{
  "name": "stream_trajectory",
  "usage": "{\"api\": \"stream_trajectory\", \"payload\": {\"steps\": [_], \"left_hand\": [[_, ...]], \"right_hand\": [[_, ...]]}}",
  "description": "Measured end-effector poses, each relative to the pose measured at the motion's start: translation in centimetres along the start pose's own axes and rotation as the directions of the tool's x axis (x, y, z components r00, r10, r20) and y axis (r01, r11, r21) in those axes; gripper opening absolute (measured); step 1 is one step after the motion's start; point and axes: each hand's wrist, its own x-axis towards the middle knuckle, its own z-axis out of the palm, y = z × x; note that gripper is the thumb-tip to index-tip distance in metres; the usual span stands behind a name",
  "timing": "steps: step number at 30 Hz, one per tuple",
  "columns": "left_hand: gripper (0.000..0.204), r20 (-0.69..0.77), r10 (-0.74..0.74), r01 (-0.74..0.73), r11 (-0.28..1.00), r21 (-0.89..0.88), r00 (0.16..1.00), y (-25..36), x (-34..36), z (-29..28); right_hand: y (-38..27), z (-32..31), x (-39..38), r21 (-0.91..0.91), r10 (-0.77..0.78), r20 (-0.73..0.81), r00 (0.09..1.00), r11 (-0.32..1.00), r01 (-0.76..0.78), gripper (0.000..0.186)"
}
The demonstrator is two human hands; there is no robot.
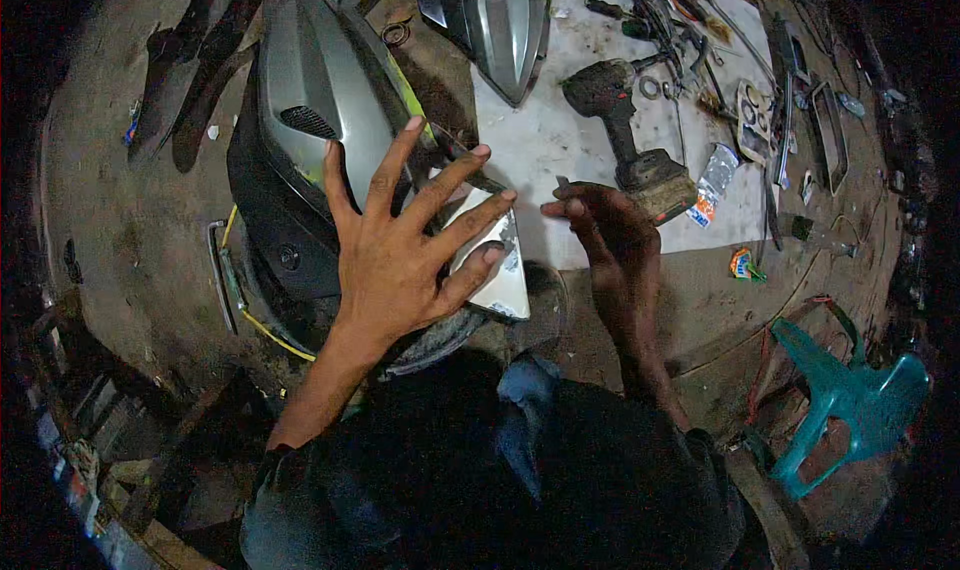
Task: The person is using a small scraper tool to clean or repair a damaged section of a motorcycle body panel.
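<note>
Dark shirt (450, 470), left hand (385, 255) splayed over grey, yellow-edged, vented fairing (325, 75), right hand (622, 235) curled, cannot tell if gripping

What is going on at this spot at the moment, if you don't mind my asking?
A person has the left hand spread open over the edge of a grey panel and a white piece beside it. The right hand is raised to the right of these, fingers drawn together; whether it pinches something small is unclear. A cordless drill lies beyond that hand on a white sheet, untouched.
</note>
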Motion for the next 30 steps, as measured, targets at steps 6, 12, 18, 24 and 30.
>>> {"api": "stream_trajectory", "payload": {"steps": [6, 12, 18, 24, 30], "left_hand": [[0.026, -0.094, 0.058, -0.067, 0.993, -0.096, 0.994, -0.9, -0.4, 0.1], [0.021, -0.149, 0.042, -0.071, 0.978, -0.195, 0.988, -1.1, -0.8, -0.2], [0.029, -0.116, -0.02, 0.006, 0.993, -0.115, 0.993, 0.0, 0.2, -0.4], [0.015, -0.198, 0.032, -0.073, 0.976, -0.205, 0.98, -1.2, -0.8, 0.1], [0.014, -0.298, -0.061, -0.032, 0.955, -0.296, 0.953, -1.1, -0.3, 0.8]], "right_hand": [[-1.4, -1.0, -0.3, -0.337, -0.296, -0.127, 0.947, 0.911, 0.24, 0.01], [-1.0, -2.4, -0.2, 0.258, -0.086, 0.113, 0.99, 0.965, 0.054, 0.018], [-0.6, -1.3, 0.2, 0.152, 0.079, 0.29, 0.954, 0.98, -0.127, 0.031], [-2.0, -1.4, 0.6, -0.03, 0.098, 0.417, 0.903, 0.995, -0.094, 0.049], [-1.5, -1.1, 0.9, -0.019, 0.109, 0.455, 0.884, 0.993, -0.113, 0.053]]}}
